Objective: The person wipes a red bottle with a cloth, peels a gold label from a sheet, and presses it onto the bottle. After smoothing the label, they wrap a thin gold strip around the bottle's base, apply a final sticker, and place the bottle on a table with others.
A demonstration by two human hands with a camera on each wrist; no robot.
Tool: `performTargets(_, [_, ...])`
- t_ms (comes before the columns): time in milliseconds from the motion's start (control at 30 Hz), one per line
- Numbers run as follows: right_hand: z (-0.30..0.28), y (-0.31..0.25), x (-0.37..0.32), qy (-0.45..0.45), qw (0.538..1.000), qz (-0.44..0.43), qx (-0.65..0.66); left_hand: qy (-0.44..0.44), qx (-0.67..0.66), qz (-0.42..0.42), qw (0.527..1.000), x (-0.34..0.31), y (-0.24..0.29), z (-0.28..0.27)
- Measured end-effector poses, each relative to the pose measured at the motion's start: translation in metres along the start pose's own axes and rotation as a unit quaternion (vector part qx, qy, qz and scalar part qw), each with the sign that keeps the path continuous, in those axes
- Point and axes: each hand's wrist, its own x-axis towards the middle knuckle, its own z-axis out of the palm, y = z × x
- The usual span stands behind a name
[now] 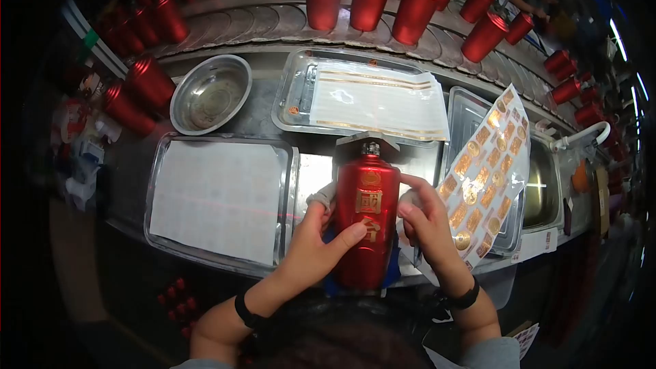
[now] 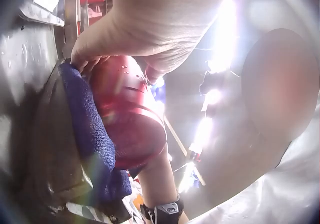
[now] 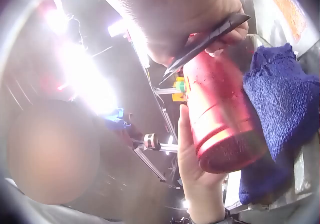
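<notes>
A red bottle (image 1: 367, 260) with gold characters and a dark cap lies tilted on a blue cloth (image 2: 90, 116), its neck pointing away from me. My left hand (image 1: 320, 242) grips it from the left, thumb across its front. On the opposite side, my right hand (image 1: 432, 222) has its index finger at the bottle's shoulder. A dark, flat, pointed tool (image 3: 207, 41) is held in the curled fingers of that hand, its point out past the heel of the hand. Pale coverings show on some fingertips.
A sheet of gold stickers (image 1: 482, 174) lies at right over a tray, beside a sink (image 1: 543, 195). White sheets lie in a left tray (image 1: 156, 184) and a back tray (image 1: 290, 85). Near a metal bowl (image 1: 179, 99), several red bottles stand; more line the conveyor (image 1: 273, 24).
</notes>
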Motion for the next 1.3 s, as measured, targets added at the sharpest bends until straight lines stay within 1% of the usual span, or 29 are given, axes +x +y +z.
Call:
performTargets(67, [-0.008, 0.001, 0.003, 0.033, 0.999, 0.012, -0.005, 0.002, 0.042, 0.056, 0.998, -0.003, -0.005, -0.004])
performTargets(133, [-0.016, -0.007, 0.000, 0.058, 0.991, 0.083, 0.091, 0.006, 0.050, 0.067, 0.997, -0.012, -0.005, -0.006])
performTargets(167, [-0.019, -0.003, 0.004, 0.066, 0.981, 0.109, 0.146, 0.010, 0.065, 0.078, 0.995, -0.013, -0.006, -0.009])
performTargets(200, [-0.019, 0.000, 0.004, 0.066, 0.956, 0.146, 0.245, 0.024, 0.081, 0.073, 0.994, -0.015, -0.005, -0.010])
performTargets(300, [-0.018, -0.006, 0.004, 0.068, 0.914, 0.205, 0.344, 0.016, 0.066, 0.056, 0.996, -0.016, -0.003, -0.013])
performTargets(333, [-0.014, -0.009, -0.001, 0.052, 0.921, 0.168, 0.346, 0.021, 0.071, 0.067, 0.995, -0.016, -0.003, -0.015])
performTargets(400, [0.009, -0.029, -0.005, 0.063, 0.969, 0.069, 0.230, 0.028, 0.086, 0.085, 0.992, -0.017, -0.001, -0.022])
performTargets(433, [0.019, -0.042, -0.011, 0.071, 0.984, 0.021, 0.164, 0.023, 0.075, 0.077, 0.994, -0.018, 0.000, -0.022])
performTargets(467, [0.026, -0.054, -0.017, 0.063, 0.986, 0.018, 0.150, 0.019, 0.065, 0.071, 0.995, -0.018, 0.001, -0.021])
performTargets(500, [0.031, -0.049, -0.021, 0.073, 0.995, -0.032, 0.068, 0.015, 0.056, 0.064, 0.996, -0.018, 0.003, -0.022])
performTargets(533, [0.035, -0.043, -0.022, 0.052, 0.993, -0.095, -0.044, 0.010, 0.057, 0.067, 0.996, -0.017, 0.003, -0.024])
performTargets(567, [0.040, -0.039, -0.022, 0.029, 0.975, -0.157, -0.153, 0.004, 0.060, 0.070, 0.996, -0.016, 0.002, -0.026])
performTargets(600, [0.051, -0.052, -0.016, -0.014, 0.953, -0.216, -0.210, -0.001, 0.062, 0.073, 0.995, -0.015, 0.001, -0.030])
performTargets(667, [0.063, -0.063, 0.005, -0.031, 0.897, -0.310, -0.313, 0.005, 0.067, 0.077, 0.995, -0.014, 0.004, -0.036])
performTargets(700, [0.063, -0.066, 0.013, -0.038, 0.862, -0.355, -0.361, 0.007, 0.071, 0.079, 0.994, -0.015, 0.003, -0.034])
performTargets(733, [0.064, -0.071, 0.026, -0.013, 0.848, -0.362, -0.386, 0.009, 0.062, 0.078, 0.995, -0.015, 0.002, -0.035])
performTargets(767, [0.068, -0.073, 0.040, 0.052, 0.844, -0.368, -0.387, 0.010, 0.051, 0.077, 0.996, -0.014, 0.003, -0.037])
performTargets(833, [0.058, -0.080, 0.063, 0.100, 0.838, -0.359, -0.398, 0.011, 0.045, 0.088, 0.995, -0.014, 0.001, -0.038])
performTargets(867, [0.060, -0.081, 0.065, 0.103, 0.855, -0.359, -0.360, 0.012, 0.047, 0.099, 0.994, -0.013, 0.000, -0.041])
performTargets(900, [0.066, -0.082, 0.061, 0.045, 0.863, -0.359, -0.354, 0.017, 0.051, 0.110, 0.992, -0.012, 0.002, -0.047])
performTargets(933, [0.070, -0.082, 0.050, -0.014, 0.868, -0.356, -0.346, 0.008, 0.057, 0.091, 0.994, -0.014, 0.008, -0.049])
performTargets(967, [0.077, -0.084, 0.041, -0.068, 0.873, -0.344, -0.339, 0.021, 0.059, 0.094, 0.994, -0.015, 0.009, -0.055])
performTargets(1000, [0.083, -0.085, 0.036, -0.090, 0.862, -0.340, -0.366, 0.027, 0.064, 0.094, 0.993, -0.014, 0.008, -0.055])
performTargets(1033, [0.081, -0.084, 0.039, -0.036, 0.845, -0.352, -0.402, 0.027, 0.070, 0.095, 0.993, -0.013, 0.006, -0.053])
performTargets(1100, [0.073, -0.086, 0.055, 0.072, 0.795, -0.371, -0.474, 0.015, 0.057, 0.104, 0.993, -0.009, 0.000, -0.051])
performTargets(1133, [0.070, -0.086, 0.060, 0.077, 0.811, -0.365, -0.451, 0.015, 0.053, 0.105, 0.993, -0.008, 0.001, -0.052])
performTargets(1233, [0.089, -0.089, 0.052, -0.075, 0.815, -0.388, -0.424, 0.017, 0.051, 0.097, 0.994, -0.007, 0.005, -0.060])
performTargets(1267, [0.088, -0.086, 0.053, -0.053, 0.807, -0.391, -0.439, 0.013, 0.051, 0.091, 0.994, -0.008, 0.006, -0.059])
performTargets(1300, [0.085, -0.079, 0.060, 0.023, 0.814, -0.382, -0.437, 0.012, 0.046, 0.089, 0.995, -0.008, 0.006, -0.060])
